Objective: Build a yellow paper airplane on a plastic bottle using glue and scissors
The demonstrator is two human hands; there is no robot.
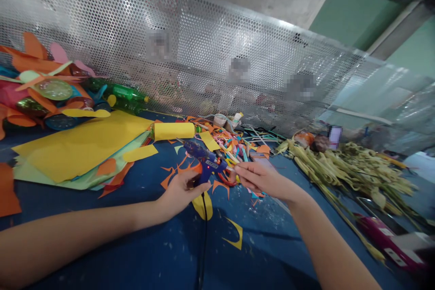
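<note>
My left hand (181,192) grips the handle of a blue glue gun (204,159) over the blue table (142,244); its black cord (203,240) runs down toward me. Just right of the gun, my right hand (260,179) has its fingers pinched together by the gun's rear end; what they hold is too small to make out. A yellow paper crescent (204,206) lies under the left hand, another yellow crescent (236,235) nearer me. Orange paper spikes (176,173) lie around the gun.
Yellow and green paper sheets (78,149) lie at left, with a yellow roll (173,130) and green bottles (127,97) behind. Coloured paper scraps (231,142) pile at the centre. Dried husks (353,170) spread at right, a magenta tool (384,238) nearer. A perforated metal screen (204,45) backs the table.
</note>
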